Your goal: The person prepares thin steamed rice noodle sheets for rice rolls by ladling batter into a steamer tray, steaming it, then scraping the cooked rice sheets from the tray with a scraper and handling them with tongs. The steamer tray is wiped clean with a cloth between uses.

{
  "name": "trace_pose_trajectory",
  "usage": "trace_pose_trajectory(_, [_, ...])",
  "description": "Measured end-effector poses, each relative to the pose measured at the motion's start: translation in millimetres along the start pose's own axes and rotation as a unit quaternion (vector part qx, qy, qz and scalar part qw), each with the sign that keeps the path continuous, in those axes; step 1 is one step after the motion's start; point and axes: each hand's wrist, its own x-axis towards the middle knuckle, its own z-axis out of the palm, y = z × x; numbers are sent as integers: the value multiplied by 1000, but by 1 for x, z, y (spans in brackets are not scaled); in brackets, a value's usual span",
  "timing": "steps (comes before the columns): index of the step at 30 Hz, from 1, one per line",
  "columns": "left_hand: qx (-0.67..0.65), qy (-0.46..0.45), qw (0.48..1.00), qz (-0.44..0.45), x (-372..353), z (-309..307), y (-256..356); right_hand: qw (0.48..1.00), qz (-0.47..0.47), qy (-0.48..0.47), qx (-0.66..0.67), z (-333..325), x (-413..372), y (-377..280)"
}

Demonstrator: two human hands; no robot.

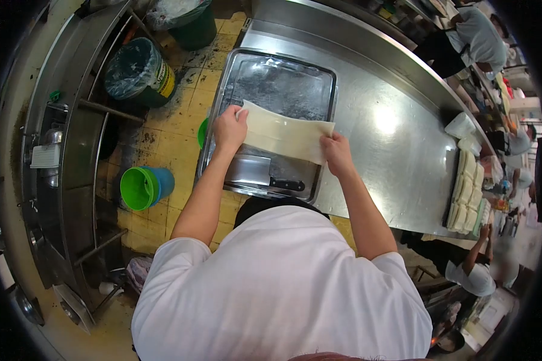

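A pale, flat sheet of dough (286,133) is stretched between my two hands above a metal tray (330,90). My left hand (230,127) pinches its left end, and my right hand (337,150) grips the right end. The sheet sags slightly in the middle and hides part of the tray. Below it, a cleaver with a wide blade (248,169) and black handle (287,184) lies in the tray near my body. White powdery smears cover the tray's bottom.
The steel worktable (385,156) extends right to stacked pale blocks (465,192). Green and blue buckets (147,188) stand on the yellow tiled floor at left, with lined bins (140,75) behind. Several people work at right, one in a white shirt (479,36). A steel rack (81,156) stands far left.
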Motion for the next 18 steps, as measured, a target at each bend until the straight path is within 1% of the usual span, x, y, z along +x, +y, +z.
trace_pose_trajectory(2, [-11, 6, 1000, 0, 1, -6, -1, 1000, 6, -13, 3, 5, 2, -4])
trace_pose_trajectory(7, [24, 47, 998, 25, 16, -12, -18, 999, 21, -20, 15, 18, 16, -3])
trace_pose_trajectory(9, [38, 48, 998, 32, 21, -10, -24, 1000, 20, -18, 8, 20, 27, 2])
trace_pose_trajectory(11, [51, 48, 997, 38, 24, -8, -30, 1000, 0, -27, -16, 15, 39, 11])
trace_pose_trajectory(12, [54, 24, 998, 32, 25, -7, -32, 1000, -1, -26, -16, 14, 38, 8])
trace_pose_trajectory(13, [57, 1, 998, 27, 27, -6, -35, 997, 6, -21, -68, 13, 38, 3])
trace_pose_trajectory(14, [56, 0, 998, 28, 28, -5, -38, 993, 13, -15, -119, 12, 37, 0])
trace_pose_trajectory(15, [66, -18, 997, 30, 29, -5, -42, 993, 12, -14, -119, 7, 39, 2])
trace_pose_trajectory(17, [75, -39, 996, 34, 29, -11, -44, 971, -48, 29, -233, -8, 46, 11])
trace_pose_trajectory(18, [110, -78, 991, 28, 27, -22, -39, 971, -47, 32, -233, -15, 43, 10])
